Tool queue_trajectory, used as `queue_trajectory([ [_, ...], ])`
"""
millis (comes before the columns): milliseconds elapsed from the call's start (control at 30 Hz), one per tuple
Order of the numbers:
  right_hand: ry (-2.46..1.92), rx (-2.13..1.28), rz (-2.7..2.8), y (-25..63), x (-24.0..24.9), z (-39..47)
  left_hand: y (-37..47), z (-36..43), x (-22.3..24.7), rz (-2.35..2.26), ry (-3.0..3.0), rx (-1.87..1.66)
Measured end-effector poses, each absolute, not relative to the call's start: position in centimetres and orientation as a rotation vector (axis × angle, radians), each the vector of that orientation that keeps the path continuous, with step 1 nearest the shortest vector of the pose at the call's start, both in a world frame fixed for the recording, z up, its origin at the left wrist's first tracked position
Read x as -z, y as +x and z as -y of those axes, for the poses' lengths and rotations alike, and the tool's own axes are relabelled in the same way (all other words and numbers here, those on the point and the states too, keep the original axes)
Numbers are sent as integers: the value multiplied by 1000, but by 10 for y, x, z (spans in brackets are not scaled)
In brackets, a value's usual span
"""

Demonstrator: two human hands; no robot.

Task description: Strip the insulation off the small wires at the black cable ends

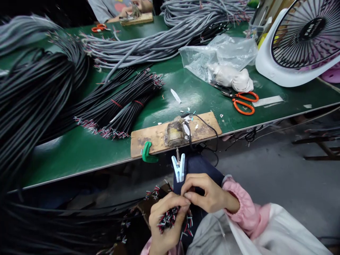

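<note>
My left hand (pixel 164 219) is closed around a bundle of black cables (pixel 168 220), whose stripped red, white and black wire ends stick out of the fist. The thumb and index finger of my right hand (pixel 203 193) pinch at the tip of my left thumb and finger. Whatever lies in that pinch is too small to make out. Just above the hands a light-blue clothespin (pixel 179 168) hangs on a metal tip at the table edge. That tip comes from a worn, grimy block (pixel 174 134) on a wooden board (pixel 154 137).
Black cable bundles (pixel 127 102) and grey cables (pixel 148 46) cover the table's left and back. Orange-handled scissors (pixel 243 102), a plastic bag (pixel 220 53) and a white fan (pixel 276 67) stand right. A green clamp (pixel 149 153) grips the board. Another person's hands (pixel 135 9) are opposite.
</note>
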State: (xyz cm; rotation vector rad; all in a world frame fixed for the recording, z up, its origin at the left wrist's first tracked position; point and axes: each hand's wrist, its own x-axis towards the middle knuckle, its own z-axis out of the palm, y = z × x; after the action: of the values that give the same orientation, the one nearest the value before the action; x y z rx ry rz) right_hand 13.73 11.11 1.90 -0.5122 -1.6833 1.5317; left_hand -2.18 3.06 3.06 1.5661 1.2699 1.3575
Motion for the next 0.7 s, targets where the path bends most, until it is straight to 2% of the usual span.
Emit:
queue_trajectory([
  [233,-731,-1752,1303,125,-13,-139,-21,-34,-42,-1227,1540,-1502],
  [500,-533,-2087,949,89,-14,-154,-19,-51,-50,-1298,1564,-1587],
  [700,-537,-2144,807,84,-10,-153,-19,-57,-46,-1347,1553,-1529],
])
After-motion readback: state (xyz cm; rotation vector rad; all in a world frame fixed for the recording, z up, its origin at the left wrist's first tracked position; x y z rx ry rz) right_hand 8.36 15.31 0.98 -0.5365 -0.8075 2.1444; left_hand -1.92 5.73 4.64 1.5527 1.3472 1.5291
